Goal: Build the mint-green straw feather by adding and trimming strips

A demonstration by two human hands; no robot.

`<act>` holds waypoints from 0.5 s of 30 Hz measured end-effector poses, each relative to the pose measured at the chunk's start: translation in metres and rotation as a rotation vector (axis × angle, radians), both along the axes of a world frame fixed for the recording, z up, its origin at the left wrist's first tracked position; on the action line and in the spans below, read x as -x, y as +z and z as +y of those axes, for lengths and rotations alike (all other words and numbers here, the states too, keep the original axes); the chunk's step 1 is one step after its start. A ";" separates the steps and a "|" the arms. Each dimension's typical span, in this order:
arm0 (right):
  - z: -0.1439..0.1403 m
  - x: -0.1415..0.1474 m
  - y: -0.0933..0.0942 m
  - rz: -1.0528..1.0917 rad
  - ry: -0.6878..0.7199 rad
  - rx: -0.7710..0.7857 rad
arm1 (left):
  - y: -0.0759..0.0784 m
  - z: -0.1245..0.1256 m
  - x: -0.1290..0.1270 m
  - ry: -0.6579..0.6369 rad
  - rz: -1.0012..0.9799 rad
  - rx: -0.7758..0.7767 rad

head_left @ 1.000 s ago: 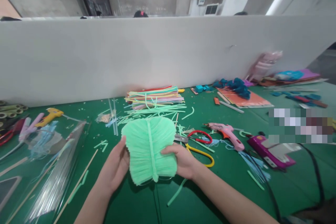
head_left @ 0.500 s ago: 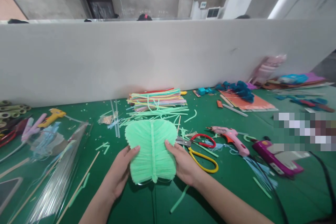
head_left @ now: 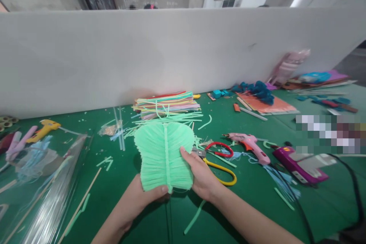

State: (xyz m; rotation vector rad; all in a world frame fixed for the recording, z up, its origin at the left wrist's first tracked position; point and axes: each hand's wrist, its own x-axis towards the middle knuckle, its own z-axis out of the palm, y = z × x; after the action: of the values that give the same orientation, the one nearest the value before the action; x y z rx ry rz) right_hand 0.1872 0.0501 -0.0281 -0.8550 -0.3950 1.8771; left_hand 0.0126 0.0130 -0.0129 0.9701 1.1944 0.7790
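My left hand (head_left: 145,194) pinches the bottom edge of the green straw leaf (head_left: 164,154), thumb on top at the end of its middle stem. My right hand (head_left: 201,177) is closed on the leaf's right side, thumb lying on the front, other fingers behind. The leaf stands up just above the green table (head_left: 251,206). Just right of my right hand lie scissors (head_left: 219,160), then a pink glue gun (head_left: 248,145). Behind the leaf sits a pile of colored straws (head_left: 167,106). I see a clear plastic bag (head_left: 48,194) on the left; I cannot tell what is in it.
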 end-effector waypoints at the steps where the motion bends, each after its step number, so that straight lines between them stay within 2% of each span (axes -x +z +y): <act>1: 0.000 0.000 0.001 0.002 -0.015 -0.002 | 0.000 0.000 -0.002 0.015 0.001 0.002; 6: -0.004 0.003 0.007 0.002 -0.158 -0.012 | -0.003 -0.004 -0.013 0.109 -0.043 0.047; 8: -0.008 0.003 0.009 -0.009 -0.166 -0.011 | -0.004 -0.006 -0.017 0.146 -0.054 0.041; 10: -0.012 0.003 0.010 -0.021 -0.096 -0.070 | -0.005 -0.007 -0.018 0.183 -0.049 0.016; 13: -0.017 0.003 0.010 -0.043 0.087 -0.185 | -0.007 -0.007 -0.017 0.255 -0.044 -0.032; 15: -0.019 0.004 0.008 -0.062 0.133 -0.215 | -0.008 -0.006 -0.016 0.278 -0.045 -0.029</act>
State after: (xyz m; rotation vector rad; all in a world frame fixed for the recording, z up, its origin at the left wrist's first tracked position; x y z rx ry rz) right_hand 0.1830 0.0312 -0.0200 -0.7582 -0.6944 1.8911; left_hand 0.0283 0.0068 -0.0211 0.8149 1.2969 1.0350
